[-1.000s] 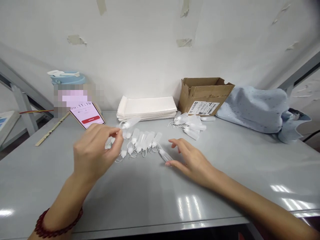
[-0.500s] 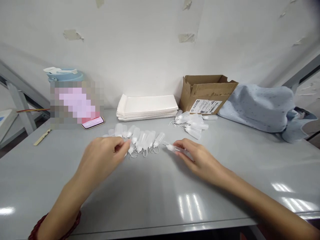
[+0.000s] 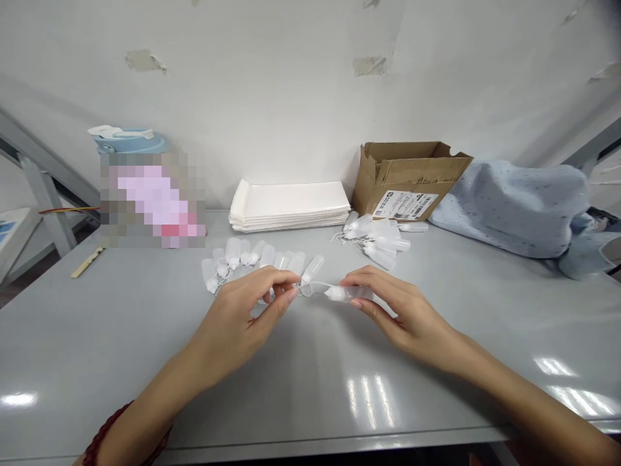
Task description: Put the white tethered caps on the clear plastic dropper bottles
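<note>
My right hand (image 3: 392,304) holds a small translucent squeeze bottle (image 3: 350,294) on its side between thumb and fingers, its nozzle facing left. From the bottle a thin white strap (image 3: 317,283) runs left to my left hand (image 3: 262,301), whose thumb and fingertips pinch its end. Behind my left hand lies a group of similar bottles (image 3: 233,252) with looped straps, partly hidden by the hand. A second pile of bottles (image 3: 383,241) rests farther back on the right, in front of the cardboard box.
A stack of white envelopes (image 3: 295,200) stands by the wall, beside an open cardboard box (image 3: 412,184). Blue speckled fabric (image 3: 509,207) lies at the right. A blue lidded container (image 3: 129,141) and a yellowish strip (image 3: 87,263) are at the left of the grey table (image 3: 301,401).
My left hand has moved right, from beside the left bottles to the held bottle's strap, and now pinches it. The bottle in my right hand has turned more level.
</note>
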Demonstrator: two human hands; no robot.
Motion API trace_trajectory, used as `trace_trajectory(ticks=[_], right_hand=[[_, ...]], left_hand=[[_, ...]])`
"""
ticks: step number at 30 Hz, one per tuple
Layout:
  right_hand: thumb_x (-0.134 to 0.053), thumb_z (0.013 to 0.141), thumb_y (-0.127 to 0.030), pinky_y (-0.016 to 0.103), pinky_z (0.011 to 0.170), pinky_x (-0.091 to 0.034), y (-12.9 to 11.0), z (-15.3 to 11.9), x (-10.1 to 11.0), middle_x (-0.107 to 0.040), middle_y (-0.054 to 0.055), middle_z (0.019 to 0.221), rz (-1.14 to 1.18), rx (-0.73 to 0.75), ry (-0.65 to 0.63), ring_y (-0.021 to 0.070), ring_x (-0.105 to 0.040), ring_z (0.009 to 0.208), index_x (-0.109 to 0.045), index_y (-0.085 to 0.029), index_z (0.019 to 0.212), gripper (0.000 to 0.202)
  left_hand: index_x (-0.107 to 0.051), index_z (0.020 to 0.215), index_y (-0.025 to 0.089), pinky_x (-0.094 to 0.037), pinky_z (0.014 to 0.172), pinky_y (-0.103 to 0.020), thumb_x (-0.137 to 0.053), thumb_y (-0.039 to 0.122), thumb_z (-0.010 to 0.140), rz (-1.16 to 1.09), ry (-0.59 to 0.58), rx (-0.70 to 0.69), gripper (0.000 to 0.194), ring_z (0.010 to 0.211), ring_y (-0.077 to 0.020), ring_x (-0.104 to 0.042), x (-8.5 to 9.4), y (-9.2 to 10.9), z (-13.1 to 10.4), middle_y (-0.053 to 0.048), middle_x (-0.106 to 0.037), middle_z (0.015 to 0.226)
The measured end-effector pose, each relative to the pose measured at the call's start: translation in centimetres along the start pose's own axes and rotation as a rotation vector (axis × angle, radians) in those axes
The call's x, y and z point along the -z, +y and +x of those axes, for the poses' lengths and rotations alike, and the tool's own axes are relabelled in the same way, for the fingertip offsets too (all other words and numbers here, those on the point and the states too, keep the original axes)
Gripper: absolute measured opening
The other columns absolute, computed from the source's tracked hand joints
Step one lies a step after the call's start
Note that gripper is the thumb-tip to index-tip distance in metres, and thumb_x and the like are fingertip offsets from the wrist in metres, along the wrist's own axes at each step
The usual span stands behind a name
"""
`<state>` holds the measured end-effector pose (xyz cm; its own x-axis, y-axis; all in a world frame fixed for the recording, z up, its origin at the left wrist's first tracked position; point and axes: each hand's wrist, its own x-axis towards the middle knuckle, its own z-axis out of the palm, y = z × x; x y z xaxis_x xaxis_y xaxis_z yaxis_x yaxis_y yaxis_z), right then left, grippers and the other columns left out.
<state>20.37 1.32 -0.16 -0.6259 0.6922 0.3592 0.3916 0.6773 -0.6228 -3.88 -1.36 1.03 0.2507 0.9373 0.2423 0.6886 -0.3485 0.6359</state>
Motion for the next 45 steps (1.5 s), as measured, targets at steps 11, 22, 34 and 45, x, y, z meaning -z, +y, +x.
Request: trace_trajectory(ticks=[11, 22, 34, 45], right_hand=[[-0.046, 0.092, -0.015, 0.029, 0.078, -0.048, -0.7, -0.2, -0.1, -0.061, 0.007, 0.102, 0.034, -0.005, -0.012, 0.0163, -0.059, 0.091, -0.051, -0.018, 0.114, 0.024], [-0.044, 0.091, -0.014, 0.028, 0.078, -0.049, -0.8, -0.1, -0.1, -0.061, 0.008, 0.101, 0.044, 0.002, -0.029, 0.0160, -0.059, 0.092, -0.052, -0.017, 0.114, 0.024], [-0.043, 0.092, -0.016, 0.029, 0.075, -0.049, -0.9, -0.2, -0.1, -0.061, 0.007, 0.098, 0.048, -0.004, -0.016, 0.0164, -0.059, 0.088, -0.051, -0.019, 0.114, 0.023], [-0.042, 0.092, -0.016, 0.030, 0.075, -0.050, -1.0, 0.0, -0.3, -0.061, 0.009, 0.098, 0.051, 0.003, -0.019, 0.0170, -0.059, 0.088, -0.052, -0.018, 0.113, 0.023]], left_hand=[[-0.064, 0.085, 0.023, -0.044, 0.062, -0.022, -0.048, 0.024, 0.089, -0.039, -0.036, -0.029, 0.016, 0.068, -0.0113, -0.058, -0.6, 1.0, 0.0, 0.003, -0.066, 0.078], [-0.063, 0.084, 0.025, -0.044, 0.061, -0.022, -0.049, 0.025, 0.089, -0.047, -0.046, 0.003, 0.015, 0.068, -0.0111, -0.058, -0.6, 1.2, -0.2, 0.005, -0.066, 0.078], [-0.064, 0.083, 0.024, -0.044, 0.059, -0.022, -0.047, 0.027, 0.089, -0.043, -0.060, 0.019, 0.018, 0.067, -0.0123, -0.058, -0.5, 1.4, -0.2, 0.003, -0.066, 0.077], [-0.064, 0.085, 0.025, -0.045, 0.059, -0.022, -0.048, 0.027, 0.089, -0.026, -0.042, -0.018, 0.017, 0.066, -0.0115, -0.058, -0.6, 1.3, -0.3, 0.003, -0.065, 0.076]])
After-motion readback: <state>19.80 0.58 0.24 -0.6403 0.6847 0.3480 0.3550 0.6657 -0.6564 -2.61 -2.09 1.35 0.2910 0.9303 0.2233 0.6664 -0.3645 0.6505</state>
